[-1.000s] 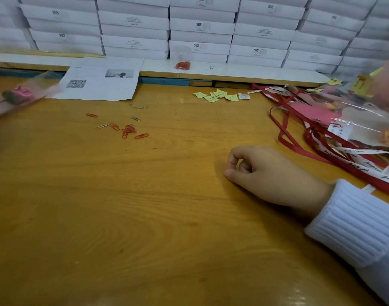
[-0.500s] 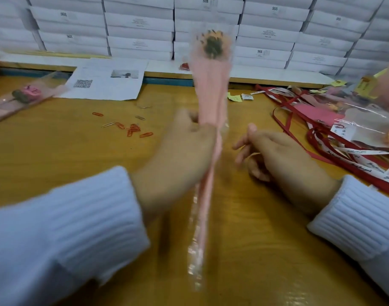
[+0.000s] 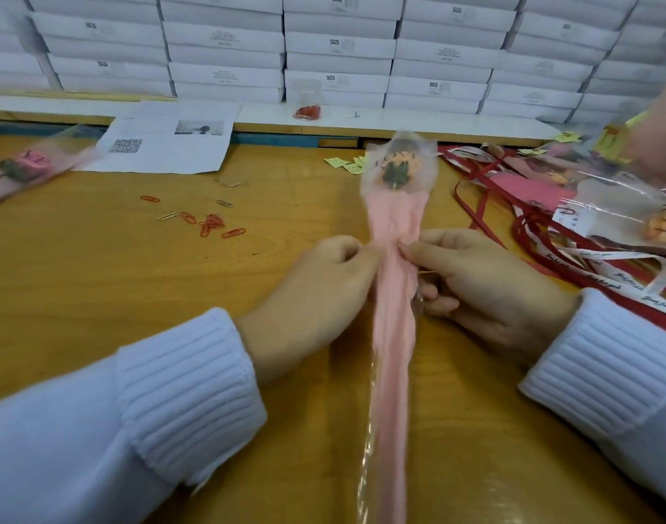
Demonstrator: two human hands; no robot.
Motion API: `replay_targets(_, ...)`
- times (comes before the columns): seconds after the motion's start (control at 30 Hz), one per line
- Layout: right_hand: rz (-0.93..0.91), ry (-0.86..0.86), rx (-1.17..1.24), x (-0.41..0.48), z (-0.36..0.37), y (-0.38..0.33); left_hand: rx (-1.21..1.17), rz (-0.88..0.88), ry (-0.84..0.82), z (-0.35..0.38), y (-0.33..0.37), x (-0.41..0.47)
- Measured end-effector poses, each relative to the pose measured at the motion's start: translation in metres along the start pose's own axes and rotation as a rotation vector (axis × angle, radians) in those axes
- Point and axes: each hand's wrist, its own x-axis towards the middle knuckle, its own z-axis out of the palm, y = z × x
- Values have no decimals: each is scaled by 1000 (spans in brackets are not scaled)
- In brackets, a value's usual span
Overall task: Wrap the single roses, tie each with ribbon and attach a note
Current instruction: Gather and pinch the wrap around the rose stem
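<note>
A single orange rose in a pink and clear wrap [image 3: 393, 221] lies lengthwise on the wooden table [image 3: 97, 289], its head pointing away from me. My left hand [image 3: 323, 293] pinches the wrap's left side at the neck below the bloom. From the other side my right hand [image 3: 482, 285] pinches the same neck, with a thin yellowish strip showing between its fingers. Red and white ribbons [image 3: 588, 266] lie tangled at the right. Small yellow notes [image 3: 342, 164] sit behind the rose head.
Red paper clips [image 3: 210, 223] are scattered left of centre. Another wrapped pink rose [image 3: 25, 168] lies at the far left, more wrapped roses [image 3: 648, 217] at the right. A printed sheet [image 3: 165, 141] and stacked white boxes [image 3: 335, 51] line the back. Another person's hand [image 3: 664, 141] shows at the right edge.
My left hand has laid the raised rose down on the table. It now pinches the neck, and my right hand has come in to pinch it too.
</note>
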Motion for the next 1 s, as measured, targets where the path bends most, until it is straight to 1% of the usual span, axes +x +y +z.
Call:
replay_targets(0.1,1,-111,-72,-4,3,-2,-226,-124,1,-5,-2,5)
replay_targets(0.17,0,-154,-92,-7,5,-4,-342,-145,-56,-10,-4,6)
replay_targets(0.23,15,-168,-92,-8,5,-5,-350,-138,-124,-14,-7,6)
replay_targets(0.3,47,-132,-100,-7,6,-5,-343,-140,-156,-16,-8,5)
replay_targets(0.4,103,-41,-34,-4,7,-3,-400,-150,-134,-15,-7,5)
replay_targets(0.47,120,-15,56,-3,6,-3,-459,-148,-136,-15,-7,5)
replay_targets(0.53,137,-1,90,-2,6,-3,-501,-148,-158,-15,-8,6)
replay_targets(0.8,131,34,104,-4,8,-3,-567,-215,-338,-26,-6,8)
replay_targets(0.87,140,41,92,-4,9,-5,-561,-217,-336,-27,-6,8)
replay_targets(1.0,153,21,14,-7,10,-7,-525,-195,-252,-22,-3,5)
